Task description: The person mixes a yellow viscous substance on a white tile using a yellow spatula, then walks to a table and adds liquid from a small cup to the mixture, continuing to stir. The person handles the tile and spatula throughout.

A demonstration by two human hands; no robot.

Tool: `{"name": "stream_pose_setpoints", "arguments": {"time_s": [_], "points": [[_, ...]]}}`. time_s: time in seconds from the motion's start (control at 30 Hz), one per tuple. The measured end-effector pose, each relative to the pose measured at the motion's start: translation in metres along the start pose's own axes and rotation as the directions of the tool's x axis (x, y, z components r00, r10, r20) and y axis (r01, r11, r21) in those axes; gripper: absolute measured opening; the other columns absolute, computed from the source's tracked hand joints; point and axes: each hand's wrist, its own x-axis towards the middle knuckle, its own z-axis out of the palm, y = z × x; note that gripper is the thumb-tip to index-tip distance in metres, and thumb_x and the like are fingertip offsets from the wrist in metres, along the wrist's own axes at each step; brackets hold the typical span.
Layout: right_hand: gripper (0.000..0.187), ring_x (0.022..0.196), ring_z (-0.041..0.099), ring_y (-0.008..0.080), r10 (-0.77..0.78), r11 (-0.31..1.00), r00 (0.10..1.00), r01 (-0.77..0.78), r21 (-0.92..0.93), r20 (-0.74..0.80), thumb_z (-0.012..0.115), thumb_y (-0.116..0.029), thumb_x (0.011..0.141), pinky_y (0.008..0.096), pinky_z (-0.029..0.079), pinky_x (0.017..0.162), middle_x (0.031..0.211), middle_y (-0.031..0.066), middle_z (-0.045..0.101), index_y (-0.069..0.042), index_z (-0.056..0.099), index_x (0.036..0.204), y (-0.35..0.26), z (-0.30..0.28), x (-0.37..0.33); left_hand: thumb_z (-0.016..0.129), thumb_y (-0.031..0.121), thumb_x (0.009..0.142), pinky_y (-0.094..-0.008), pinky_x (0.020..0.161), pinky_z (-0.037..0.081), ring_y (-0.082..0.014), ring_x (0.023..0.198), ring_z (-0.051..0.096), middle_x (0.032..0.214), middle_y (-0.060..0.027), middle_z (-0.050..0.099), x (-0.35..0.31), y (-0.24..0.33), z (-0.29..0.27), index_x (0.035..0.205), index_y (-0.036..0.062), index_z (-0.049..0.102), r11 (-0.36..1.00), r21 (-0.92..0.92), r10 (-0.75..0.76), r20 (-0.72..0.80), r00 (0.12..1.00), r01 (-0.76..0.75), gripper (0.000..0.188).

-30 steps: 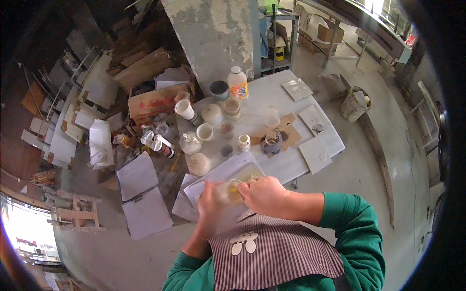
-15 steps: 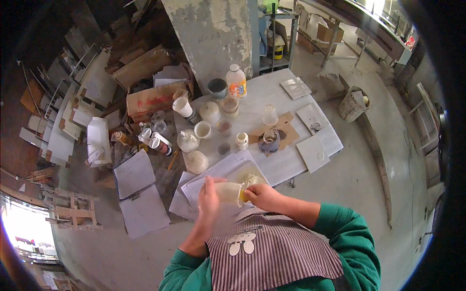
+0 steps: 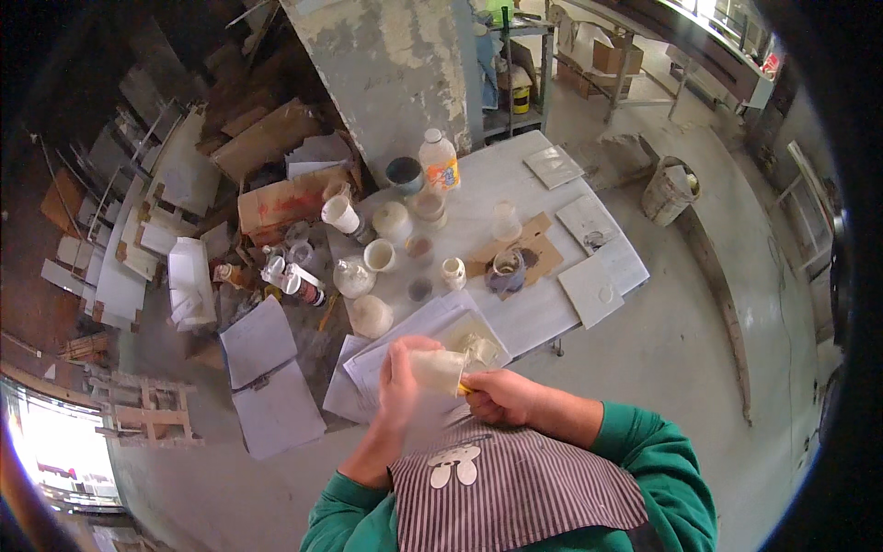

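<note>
My left hand [image 3: 397,385] is wrapped round the base end of a pale, cloudy plastic cup [image 3: 438,371]. The cup lies tilted on its side, its mouth turned toward my right hand. In my right hand [image 3: 504,396] is a thin yellow-handled tool [image 3: 464,387]; it meets the cup's rim, and its working end is hidden. Just beyond the cup, a cream-coloured lumpy mass [image 3: 480,349] sits on a pale sheet over loose papers [image 3: 452,313] at the table's near edge.
Cups, jars and rounded pale lumps crowd the table [image 3: 515,189], among them a white jar [image 3: 453,273] and a bottle [image 3: 440,161]. A stained cup [image 3: 507,273] stands on cardboard [image 3: 543,247]. White tiles [image 3: 590,293] line the right edge; a bucket [image 3: 670,193] stands beyond.
The cup has turned, so its mouth shows less openly. My right hand has moved slightly down and right, with the yellow-handled tool still at the rim.
</note>
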Motion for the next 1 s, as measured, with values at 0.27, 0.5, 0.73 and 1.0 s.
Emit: {"name": "stream_pose_setpoints", "arguments": {"time_s": [0.27, 0.5, 0.73, 1.0], "points": [[0.027, 0.044, 0.024, 0.0073, 0.005, 0.987, 0.998, -0.014, 0.162, 0.056, 0.043, -0.032, 0.098, 0.0249, 0.018, 0.039, 0.056, -0.0077, 0.028, -0.013, 0.05, 0.081, 0.004, -0.007, 0.0, 0.024, 0.049, 0.102, -0.0365, 0.085, 0.049, -0.0234, 0.092, 0.061, 0.098, -0.0155, 0.061, 0.002, 0.0, 0.009, 0.097, 0.0006, 0.053, 0.993, -0.015, 0.115, 0.045, 0.992, -0.115, 0.057], [0.03, 0.046, 0.024, 0.0062, -0.107, 0.993, 0.994, 0.106, 0.058, 0.011, 0.04, -0.033, 0.101, 0.0229, 0.018, 0.041, 0.058, -0.0084, 0.028, -0.01, 0.051, 0.086, 0.0, -0.016, -0.008, 0.023, 0.047, 0.102, -0.0325, 0.08, 0.05, -0.0191, 0.088, 0.06, 0.097, -0.0114, 0.064, 0.004, 0.002, 0.016, 0.098, 0.0016, 0.058, 0.976, 0.142, 0.186, -0.146, 0.972, -0.165, 0.057], [0.028, 0.048, 0.025, 0.0053, -0.266, 0.954, 0.961, 0.253, -0.159, -0.071, 0.042, -0.029, 0.101, 0.0225, 0.02, 0.043, 0.06, -0.0077, 0.03, -0.005, 0.056, 0.094, 0.002, -0.03, -0.02, 0.026, 0.049, 0.102, -0.0314, 0.079, 0.049, -0.0167, 0.087, 0.059, 0.096, -0.0096, 0.065, 0.005, 0.006, 0.01, 0.096, 0.0021, 0.06, 0.992, 0.001, 0.121, -0.233, 0.965, -0.124, 0.059], [0.03, 0.05, 0.037, 0.006, -0.487, 0.825, 0.863, 0.406, -0.394, -0.131, 0.048, -0.029, 0.098, 0.0234, 0.029, 0.045, 0.062, -0.0042, 0.045, -0.002, 0.061, 0.091, -0.002, -0.054, -0.036, 0.028, 0.049, 0.102, -0.031, 0.084, 0.046, -0.0178, 0.087, 0.058, 0.093, -0.0092, 0.065, 0.016, -0.012, -0.007, 0.096, 0.0007, 0.061, 0.997, 0.0, 0.068, -0.304, 0.95, -0.072, 0.058]]}}
